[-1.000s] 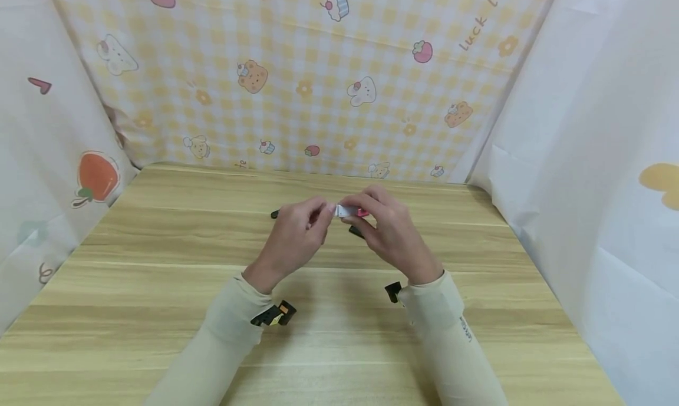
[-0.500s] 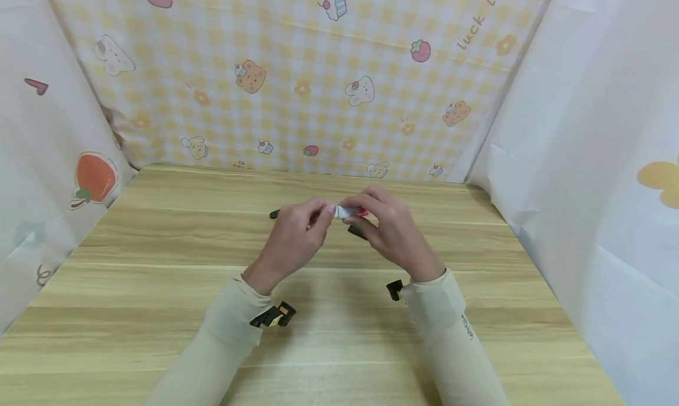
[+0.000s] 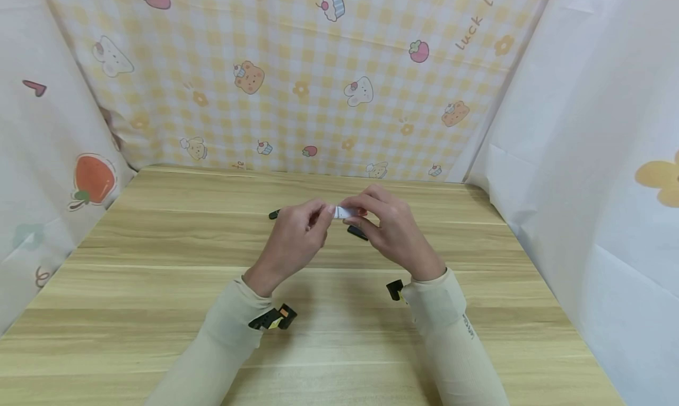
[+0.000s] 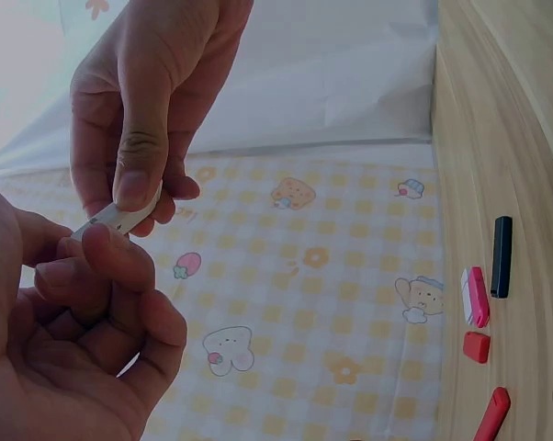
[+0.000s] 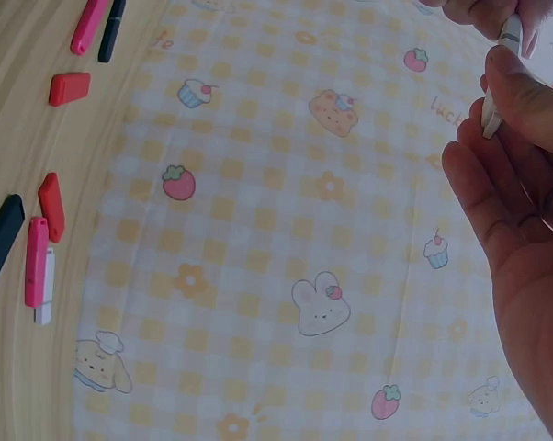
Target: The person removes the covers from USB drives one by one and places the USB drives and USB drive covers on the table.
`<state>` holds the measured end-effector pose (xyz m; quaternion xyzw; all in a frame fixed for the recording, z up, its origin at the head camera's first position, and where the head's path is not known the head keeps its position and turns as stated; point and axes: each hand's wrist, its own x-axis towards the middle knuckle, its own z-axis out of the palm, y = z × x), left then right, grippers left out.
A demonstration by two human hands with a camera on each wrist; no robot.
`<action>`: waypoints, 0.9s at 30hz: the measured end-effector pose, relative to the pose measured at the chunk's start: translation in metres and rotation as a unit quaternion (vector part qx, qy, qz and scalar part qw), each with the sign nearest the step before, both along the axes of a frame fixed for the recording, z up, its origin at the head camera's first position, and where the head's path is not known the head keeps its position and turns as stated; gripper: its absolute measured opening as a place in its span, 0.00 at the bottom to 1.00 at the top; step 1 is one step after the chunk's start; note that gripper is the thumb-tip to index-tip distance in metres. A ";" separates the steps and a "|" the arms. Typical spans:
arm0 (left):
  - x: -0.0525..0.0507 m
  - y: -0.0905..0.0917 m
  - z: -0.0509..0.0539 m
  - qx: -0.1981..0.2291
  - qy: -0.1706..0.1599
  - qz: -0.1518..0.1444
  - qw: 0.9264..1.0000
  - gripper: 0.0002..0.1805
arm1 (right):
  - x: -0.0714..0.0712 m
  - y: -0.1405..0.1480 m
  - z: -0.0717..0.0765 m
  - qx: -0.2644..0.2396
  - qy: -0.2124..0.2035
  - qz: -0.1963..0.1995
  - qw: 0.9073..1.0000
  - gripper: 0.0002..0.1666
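White stick (image 3: 348,212): held above tabletop (image 3: 339,347) between its side edges; fingers of left hand (image 3: 294,235) and right hand (image 3: 391,230) pinch opposite ends.

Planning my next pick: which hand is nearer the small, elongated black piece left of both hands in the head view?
Left. The left hand appears immediately right of that black piece; the right hand is farther right, beyond the left.
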<state>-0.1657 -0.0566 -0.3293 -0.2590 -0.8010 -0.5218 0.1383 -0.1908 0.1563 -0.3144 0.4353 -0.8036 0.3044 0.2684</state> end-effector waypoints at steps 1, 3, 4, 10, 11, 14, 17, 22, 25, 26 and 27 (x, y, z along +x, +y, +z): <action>0.000 0.000 0.000 0.001 -0.002 0.000 1.000 0.16 | 0.000 0.000 0.000 0.000 -0.002 0.000 1.000 0.15; 0.000 0.000 0.000 0.001 -0.005 0.001 1.000 0.16 | 0.000 0.001 0.000 0.002 -0.007 -0.001 1.000 0.15; 0.000 0.000 0.000 0.000 -0.005 0.002 1.000 0.16 | 0.000 0.001 0.000 0.003 -0.008 -0.001 1.000 0.15; 0.001 0.000 0.002 -0.007 -0.008 -0.003 1.000 0.15 | -0.001 0.005 0.001 0.006 -0.005 0.000 1.000 0.17; 0.001 0.000 0.002 -0.007 -0.008 -0.003 1.000 0.15 | -0.001 0.005 0.001 0.006 -0.004 -0.001 1.000 0.17; 0.001 0.000 0.001 -0.004 -0.006 0.001 1.000 0.15 | -0.001 0.005 0.001 0.006 -0.004 -0.003 1.000 0.17; 0.001 0.001 0.001 0.002 -0.001 0.007 1.000 0.15 | 0.000 0.004 0.002 0.004 -0.002 -0.007 1.000 0.16; 0.000 0.003 -0.001 0.015 0.017 0.019 1.000 0.14 | 0.000 0.000 0.001 -0.003 0.013 -0.011 1.000 0.16; 0.000 0.004 -0.001 0.024 0.026 0.023 0.999 0.14 | -0.001 0.000 0.002 -0.008 0.023 -0.008 1.000 0.16; 0.001 0.004 0.000 0.024 0.025 0.021 0.999 0.14 | -0.001 0.000 0.002 -0.006 0.023 -0.007 1.000 0.15; 0.000 0.003 0.001 0.026 0.021 0.016 0.999 0.15 | -0.002 0.001 0.003 -0.004 0.023 -0.005 1.000 0.16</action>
